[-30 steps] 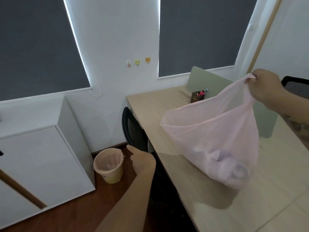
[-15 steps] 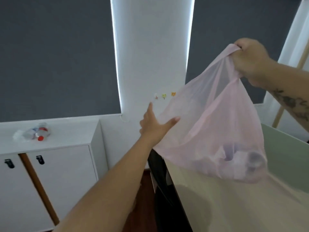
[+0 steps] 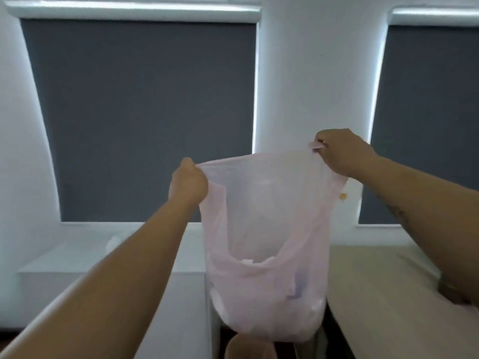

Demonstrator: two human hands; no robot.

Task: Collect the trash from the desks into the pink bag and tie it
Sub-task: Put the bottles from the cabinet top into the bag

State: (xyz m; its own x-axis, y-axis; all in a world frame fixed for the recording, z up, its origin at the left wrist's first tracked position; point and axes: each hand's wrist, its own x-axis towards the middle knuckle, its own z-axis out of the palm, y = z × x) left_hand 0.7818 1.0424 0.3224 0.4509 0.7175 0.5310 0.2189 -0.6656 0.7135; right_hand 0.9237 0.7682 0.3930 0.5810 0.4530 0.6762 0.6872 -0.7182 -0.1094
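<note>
The person is holding the pink bag (image 3: 264, 244) up in the air between both hands; the left hand (image 3: 188, 183) is gripping its top edge in a closed fist, and the right hand (image 3: 339, 151) is pinching the opposite corner a little higher; the bag is hanging below them with pale trash (image 3: 255, 261) sagging at its bottom, above the gap between the white cabinet (image 3: 77, 257) and the desk (image 3: 383, 294).

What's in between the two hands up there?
The top edge of the pink bag, stretched from the left hand to the right hand. Each hand grips one end, and nothing else lies between them. The head view shows it.
</note>
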